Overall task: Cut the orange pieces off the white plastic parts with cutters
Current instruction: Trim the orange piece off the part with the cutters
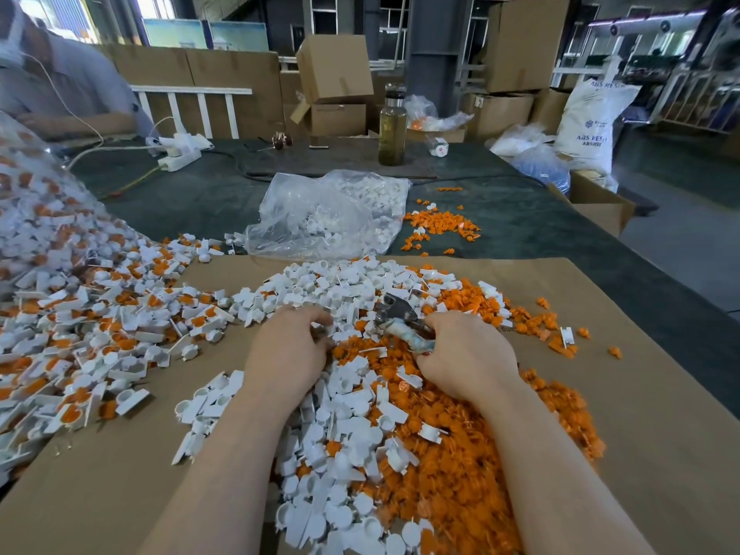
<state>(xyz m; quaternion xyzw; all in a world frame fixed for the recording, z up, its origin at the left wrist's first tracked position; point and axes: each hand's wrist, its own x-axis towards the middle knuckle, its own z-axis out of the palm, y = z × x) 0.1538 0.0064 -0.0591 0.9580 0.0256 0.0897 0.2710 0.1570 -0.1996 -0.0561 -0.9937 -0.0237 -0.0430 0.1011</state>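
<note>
My left hand (286,346) pinches a small white part (320,332) just left of the cutters (400,318) gripped in my right hand (464,354), their blades pointing up and left toward it, above the heap of cut orange pieces (460,454).

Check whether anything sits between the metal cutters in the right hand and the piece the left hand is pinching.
Nothing visible does. The metal cutters, gripped by the right hand, point toward the left hand; only loose white plastic parts lie on the pile beneath the gap.
</note>
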